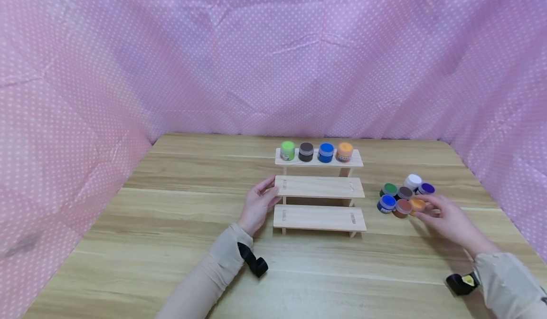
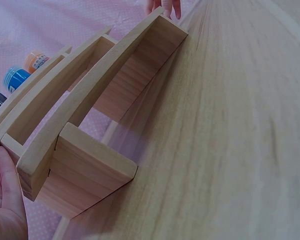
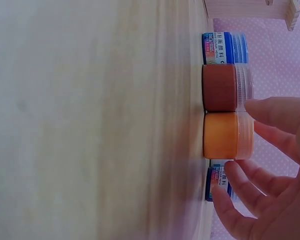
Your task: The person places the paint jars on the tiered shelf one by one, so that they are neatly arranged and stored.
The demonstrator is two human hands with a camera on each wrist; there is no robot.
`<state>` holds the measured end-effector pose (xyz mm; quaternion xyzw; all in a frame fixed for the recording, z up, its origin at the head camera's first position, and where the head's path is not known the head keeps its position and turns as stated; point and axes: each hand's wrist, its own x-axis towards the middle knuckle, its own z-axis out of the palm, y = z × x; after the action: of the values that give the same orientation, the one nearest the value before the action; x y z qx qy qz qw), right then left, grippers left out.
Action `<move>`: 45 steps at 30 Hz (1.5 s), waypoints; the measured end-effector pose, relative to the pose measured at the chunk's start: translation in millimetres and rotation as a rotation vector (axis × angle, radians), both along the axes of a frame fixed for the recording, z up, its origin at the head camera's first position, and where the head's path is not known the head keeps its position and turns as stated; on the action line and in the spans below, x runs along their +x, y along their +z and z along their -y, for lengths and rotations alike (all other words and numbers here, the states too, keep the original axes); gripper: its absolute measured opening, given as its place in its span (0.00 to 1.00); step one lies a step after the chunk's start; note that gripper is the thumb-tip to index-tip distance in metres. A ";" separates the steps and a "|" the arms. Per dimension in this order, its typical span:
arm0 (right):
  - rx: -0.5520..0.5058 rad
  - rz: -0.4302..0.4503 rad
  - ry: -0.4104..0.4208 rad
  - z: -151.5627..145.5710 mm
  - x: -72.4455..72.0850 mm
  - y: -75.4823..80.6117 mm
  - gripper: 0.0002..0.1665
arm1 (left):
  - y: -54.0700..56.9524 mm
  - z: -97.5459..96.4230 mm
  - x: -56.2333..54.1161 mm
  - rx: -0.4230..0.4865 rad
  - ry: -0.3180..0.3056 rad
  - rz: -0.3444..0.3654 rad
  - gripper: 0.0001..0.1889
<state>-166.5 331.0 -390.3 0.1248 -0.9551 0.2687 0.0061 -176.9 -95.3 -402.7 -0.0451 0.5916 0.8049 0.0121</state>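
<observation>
My left hand (image 1: 256, 207) grips the left end of the middle board of a three-tier wooden display rack (image 1: 319, 217), its thumb (image 2: 9, 175) against the wood in the left wrist view. On the right, my right hand (image 1: 453, 221) has thumb and fingers around an orange paint jar (image 3: 221, 135), at its lid. A brown-red paint jar (image 3: 220, 87) stands against the orange one, and a blue paint jar (image 3: 217, 48) follows beyond it. Across the rack's top tier stand light green (image 1: 287, 151), dark brown (image 1: 306, 152), blue (image 1: 325, 153) and orange (image 1: 344, 153) jars.
Behind the jars at my right hand stand a green jar (image 1: 388, 190), a dark brown jar (image 1: 404, 193), a white jar (image 1: 412, 182) and a purple jar (image 1: 426, 189). A pink dotted cloth (image 1: 299, 72) surrounds the wooden table (image 1: 171, 214) at the back and sides.
</observation>
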 end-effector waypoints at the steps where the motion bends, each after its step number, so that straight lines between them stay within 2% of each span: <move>1: 0.005 -0.010 -0.004 0.0 -0.8 -0.2 0.23 | 0.1 0.1 0.0 -0.004 -0.002 -0.006 0.23; 10: 0.003 -0.066 0.020 -1.3 -3.3 -1.5 0.20 | 2.2 0.5 0.0 -0.025 -0.001 0.017 0.23; 17: 0.010 -0.054 0.022 1.5 -3.8 -4.6 0.19 | 0.1 1.1 1.1 -0.024 -0.002 0.026 0.23; 24: 0.008 -0.109 0.031 1.1 -5.3 -6.7 0.16 | -2.4 1.4 1.9 -0.024 -0.001 0.034 0.23; 33: -0.003 -0.125 0.019 -1.2 -8.2 -6.3 0.16 | -1.2 0.4 1.0 -0.025 0.001 0.012 0.23; 39: 0.004 -0.100 0.005 -2.9 -8.9 -4.2 0.15 | -0.1 -0.1 0.3 -0.018 0.005 0.016 0.24; 45: 0.010 -0.012 -0.030 -2.1 -8.9 -1.2 0.15 | -1.6 -0.3 0.2 -0.021 -0.001 0.008 0.23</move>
<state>-175.3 333.1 -391.5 0.1120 -0.9581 0.2632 0.0155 -176.7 -95.0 -404.3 -0.0479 0.6000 0.7985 0.0143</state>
